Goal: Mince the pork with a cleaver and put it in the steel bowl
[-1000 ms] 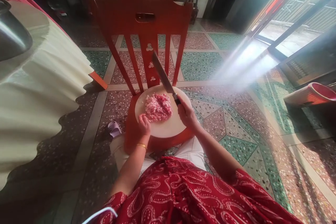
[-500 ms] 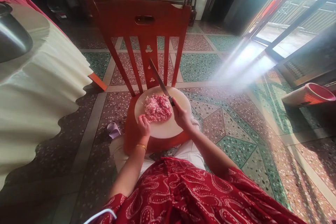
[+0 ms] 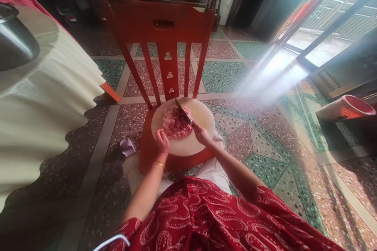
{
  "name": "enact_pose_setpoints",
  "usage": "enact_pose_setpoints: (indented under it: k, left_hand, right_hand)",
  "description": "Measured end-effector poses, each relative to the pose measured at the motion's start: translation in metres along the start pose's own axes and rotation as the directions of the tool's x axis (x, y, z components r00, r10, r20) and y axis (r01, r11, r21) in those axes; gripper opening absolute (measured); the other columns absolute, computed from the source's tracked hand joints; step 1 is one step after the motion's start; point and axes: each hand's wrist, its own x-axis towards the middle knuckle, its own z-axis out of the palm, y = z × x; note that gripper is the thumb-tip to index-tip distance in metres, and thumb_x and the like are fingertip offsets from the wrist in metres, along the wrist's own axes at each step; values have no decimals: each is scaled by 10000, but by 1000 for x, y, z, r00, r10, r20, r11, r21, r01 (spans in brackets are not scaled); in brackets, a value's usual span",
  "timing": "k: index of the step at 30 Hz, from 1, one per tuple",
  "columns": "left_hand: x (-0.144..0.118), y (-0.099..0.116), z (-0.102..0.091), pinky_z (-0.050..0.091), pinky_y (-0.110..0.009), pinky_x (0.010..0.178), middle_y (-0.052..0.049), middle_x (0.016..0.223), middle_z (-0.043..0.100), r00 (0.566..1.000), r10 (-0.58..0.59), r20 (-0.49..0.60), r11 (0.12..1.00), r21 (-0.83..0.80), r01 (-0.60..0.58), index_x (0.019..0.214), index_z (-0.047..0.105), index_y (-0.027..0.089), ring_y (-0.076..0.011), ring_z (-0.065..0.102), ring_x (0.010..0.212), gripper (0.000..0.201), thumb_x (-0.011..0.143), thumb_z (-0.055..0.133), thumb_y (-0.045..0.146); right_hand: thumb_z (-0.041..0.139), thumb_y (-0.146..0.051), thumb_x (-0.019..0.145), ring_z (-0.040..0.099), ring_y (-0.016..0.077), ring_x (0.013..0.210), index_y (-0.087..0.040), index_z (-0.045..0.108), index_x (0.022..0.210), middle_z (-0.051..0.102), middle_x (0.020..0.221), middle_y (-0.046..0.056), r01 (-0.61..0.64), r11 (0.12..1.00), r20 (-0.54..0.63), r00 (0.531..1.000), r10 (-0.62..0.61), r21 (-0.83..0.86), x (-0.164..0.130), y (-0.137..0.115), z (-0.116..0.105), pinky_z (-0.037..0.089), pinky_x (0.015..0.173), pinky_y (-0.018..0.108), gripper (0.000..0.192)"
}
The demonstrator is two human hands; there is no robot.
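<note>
A round, pale cutting board [image 3: 203,110] lies on the seat of a reddish wooden chair, bearing a spread heap of minced pink meat [image 3: 176,125]. My right hand [image 3: 203,134] is wrapped round the dark handle of a knife [image 3: 183,111]. The blade points away and to the left, its edge down on or in the meat. At the board's near left rim rests my left hand [image 3: 162,141], its fingers curled in beside the meat. Whether anything is inside those fingers is hidden.
The tall chair back [image 3: 160,11] rises behind the board. To the left stands a cloth-draped table [image 3: 59,74] with a metal pot [image 3: 17,39]. A purple slipper [image 3: 127,146] shows left of the chair. A bin [image 3: 344,108] stands at right, near a bright doorway [image 3: 318,31].
The knife has come down from its raised position above the board onto the meat, my right hand lowering slightly with it. My left hand keeps nearly the same place.
</note>
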Motion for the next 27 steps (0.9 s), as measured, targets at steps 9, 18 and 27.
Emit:
enact_pose_setpoints:
  k: [9,18,27]
  left_hand:
    - [0,2,0,482,-314,734,-79,828,607,1000,-16,19,999,-41,17,952,523,183,-180,595,759,232,907,364,345]
    - [-1,10,-3,468,-308,715,-80,842,603,999,-15,32,999,-31,16,938,518,184,-175,567,728,224,893,374,349]
    - [-2,11,-3,467,-322,787,-97,895,605,1000,23,5,1000,-6,-23,933,510,183,-192,583,833,196,892,374,317]
  right_hand:
    - [359,-319,947,670,169,907,-179,443,1431,716,1030,65,124,991,-76,990,-120,44,-4,-10,-7,509,846,273,511]
    - [385,-342,938,651,148,731,-188,532,1363,726,924,39,62,996,-49,997,-59,64,-16,-21,-18,525,750,261,476]
    - [418,-329,909,666,185,831,-169,587,1305,728,964,61,-93,994,103,991,88,48,-18,4,-4,513,820,299,460]
